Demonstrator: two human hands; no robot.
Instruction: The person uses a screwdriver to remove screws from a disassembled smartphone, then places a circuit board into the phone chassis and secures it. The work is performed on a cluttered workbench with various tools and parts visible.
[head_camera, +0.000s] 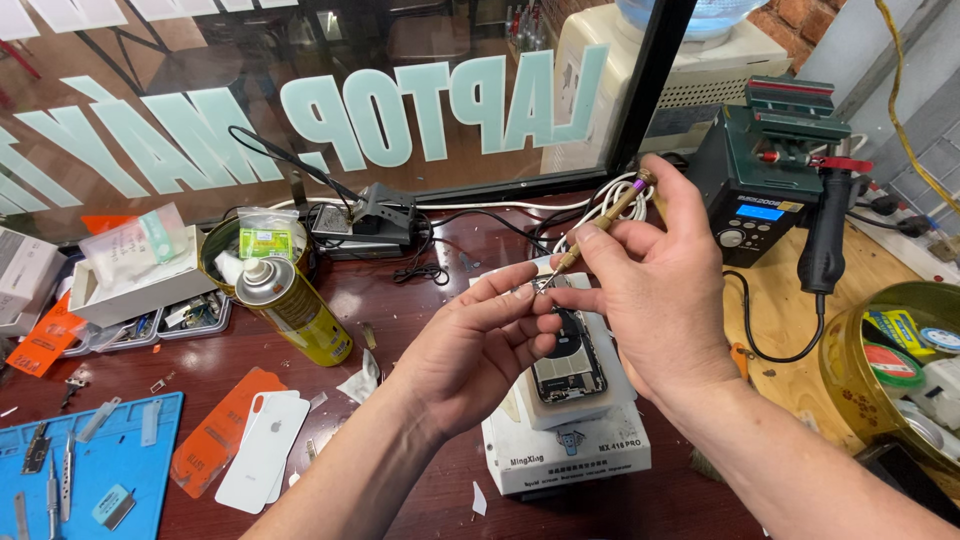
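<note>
- Here, the right hand (655, 285) pinches a thin screwdriver (602, 224) near its brass tip.
- The left hand (478, 345) nips something tiny at the tip, maybe a screw.
- It looks light, slippery, easy to drop.
- Below, an opened phone (567, 358) lies on a white box (560, 450) mid-tabletop; it looks fragile, so hold its edges.
- A yellow spray can (290, 305) lies left; an orange tag (42, 340) sits at the left edge.

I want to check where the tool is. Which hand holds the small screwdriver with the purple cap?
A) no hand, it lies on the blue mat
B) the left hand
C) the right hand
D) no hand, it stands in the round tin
C: the right hand grips the screwdriver, its tip meeting the left hand's fingertips above the opened phone.
</note>
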